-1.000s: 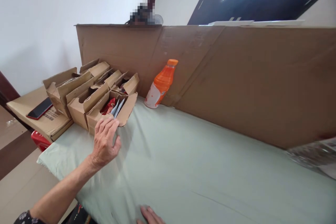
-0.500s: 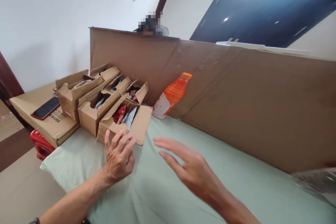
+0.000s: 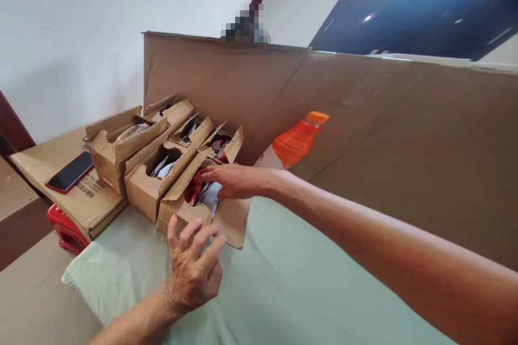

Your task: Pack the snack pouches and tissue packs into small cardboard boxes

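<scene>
My left hand (image 3: pixel 195 267) is open, its fingers spread and slightly bent at the front of the nearest cardboard box (image 3: pixel 178 215). I cannot tell whether the fingertips touch the cardboard. Over that box's opening reaches my right hand (image 3: pixel 238 180), fingers stretched out and thumb apart. It is close to a red packet (image 3: pixel 193 188) and pale blue-white packets (image 3: pixel 210 197) standing inside; contact is not clear. The box's side flap (image 3: pixel 237 223) is folded out to the right, under my right hand.
Several more open boxes (image 3: pixel 141 175) with packets crowd behind and left. An orange bottle (image 3: pixel 297 143) stands partly behind my right forearm. A tall cardboard panel (image 3: pixel 404 145) borders the table's back. A phone (image 3: pixel 69 172) lies on a flat carton (image 3: pixel 101 205). Beyond the panel is a person (image 3: pixel 245 29).
My right hand has moved left and forward, from above the green cloth to over the nearest box. My left hand keeps its spread shape by the box front. The view has shifted slightly.
</scene>
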Demonstrator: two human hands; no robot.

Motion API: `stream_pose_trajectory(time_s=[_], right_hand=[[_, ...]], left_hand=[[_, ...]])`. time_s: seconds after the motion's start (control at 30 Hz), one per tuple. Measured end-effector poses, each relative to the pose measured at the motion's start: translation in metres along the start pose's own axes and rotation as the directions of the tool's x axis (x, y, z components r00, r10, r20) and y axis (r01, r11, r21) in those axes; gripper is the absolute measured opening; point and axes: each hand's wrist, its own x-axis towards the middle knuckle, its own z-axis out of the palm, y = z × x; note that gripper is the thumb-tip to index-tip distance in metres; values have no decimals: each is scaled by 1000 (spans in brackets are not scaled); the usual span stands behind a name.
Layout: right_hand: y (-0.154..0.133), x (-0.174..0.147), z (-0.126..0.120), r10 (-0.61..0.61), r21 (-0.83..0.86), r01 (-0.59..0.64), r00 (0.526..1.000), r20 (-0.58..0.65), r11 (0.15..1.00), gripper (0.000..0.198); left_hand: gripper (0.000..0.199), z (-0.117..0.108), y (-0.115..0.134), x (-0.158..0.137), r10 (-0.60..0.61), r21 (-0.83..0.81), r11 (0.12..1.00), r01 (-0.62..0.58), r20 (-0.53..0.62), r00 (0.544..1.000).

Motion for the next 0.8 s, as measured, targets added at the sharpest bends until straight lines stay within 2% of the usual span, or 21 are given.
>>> stream_pose_trajectory(time_s=[0.1,0.2,0.27,0.3,0.37,0.43,0.5,0.67,0.8], right_hand=[[8,11,7,-73,10,73,997,-29,997,61],[15,17,17,-167,15,170,978,-121,985,62],[21,15,16,-157,10,161,974,-166,987,56],[24,13,13,-117,5,119,980,-161,993,52],[30,7,3,18,-24,-20,995,-93,1000,42],[32,2,-7,158,-96,-157,987,5,983,30],[29,0,-12,223,-161,-209,972,79,965,22],[14,2,-9,135,-122,-116,978,158,986,26],[19,-2,-5,52,-11,-51,984,171,999,24]], left_hand=[[44,0,0,-1,-12,1,1000,12,-7,1000],[44,1,1,-2,-22,2,1000,23,-9,1000],[43,1,1,-2,-31,-1,1000,31,-14,999],[42,1,1,-2,-34,-4,999,34,-17,999],[42,1,0,-3,-39,-7,999,39,-17,999],[42,1,0,-3,-47,-2,999,47,-7,999],[42,0,0,-3,-52,2,999,52,4,999],[42,1,0,-3,-38,9,999,38,11,999],[43,0,-1,-3,-45,21,999,45,16,999]])
